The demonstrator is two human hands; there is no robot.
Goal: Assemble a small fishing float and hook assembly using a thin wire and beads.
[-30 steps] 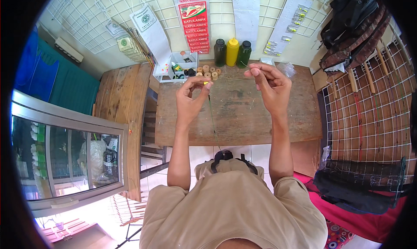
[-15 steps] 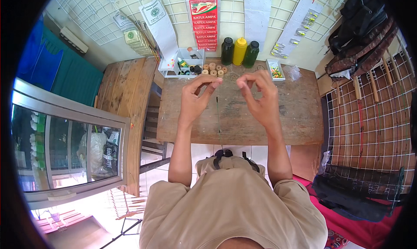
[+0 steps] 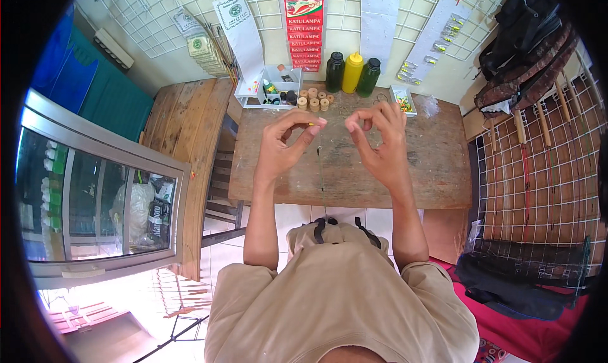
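Note:
My left hand [image 3: 277, 146] is raised over the wooden table [image 3: 437, 166], thumb and fingertips pinched on a small yellow piece [image 3: 311, 124]. Just to the right, at the same height, my right hand [image 3: 384, 146] is also closed in a pinch; whatever lies between its fingertips is too fine to make out. The two pinches are a small gap apart. Below the left fingertips a thin dark line [image 3: 321, 166] with small dark fittings on it runs down toward the table's near edge.
Cork rings [image 3: 313, 103] stand at the back, beside a white compartment tray [image 3: 291, 95] of small bottles. Three bottles, one a yellow squeeze bottle [image 3: 352, 73], stand against the wall. A white box [image 3: 403, 101] of small bright pieces and a clear bag [image 3: 429, 106] lie right.
A yellow piece now shows in my left pinch. My hands have barely moved, both still pinched. The view has shifted slightly, and the thin line's dark fittings sit a little differently.

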